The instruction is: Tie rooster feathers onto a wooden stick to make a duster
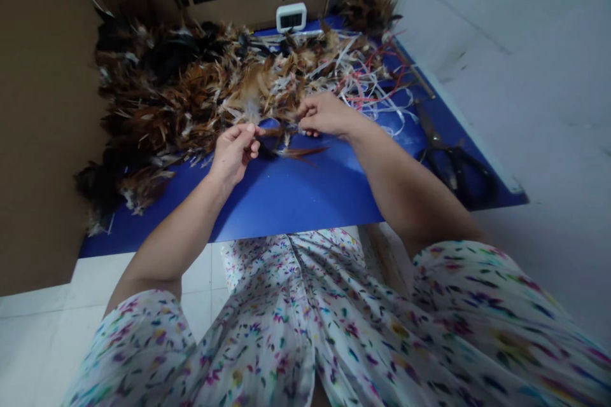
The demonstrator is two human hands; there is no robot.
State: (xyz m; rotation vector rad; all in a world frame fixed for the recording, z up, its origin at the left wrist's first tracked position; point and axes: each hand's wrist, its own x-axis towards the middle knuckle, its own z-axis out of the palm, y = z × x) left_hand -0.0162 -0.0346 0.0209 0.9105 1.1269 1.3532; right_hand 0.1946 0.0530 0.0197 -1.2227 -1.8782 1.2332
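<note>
Feathers [184, 98], rusty brown, tan and black with pale fluff, heap from nine to twelve o'clock on the blue bench [296, 197]; at their near edge, the left grip [235, 149] pinches a tan feather [252, 92]; the right grip [327, 116] curls, its hold unclear; the twelve o'clock box [210, 6] reads "YUETU", upside down; scissors [442, 146] lie at three.

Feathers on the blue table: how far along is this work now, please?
Probably partway, though I cannot judge how much. Looking done: the brown bunch beside the carton seems gathered. In hand: the left hand pinches what looks like a pale feather; the right hand's grip is unclear. Seemingly left: the wide feather pile and tangled strips.
</note>
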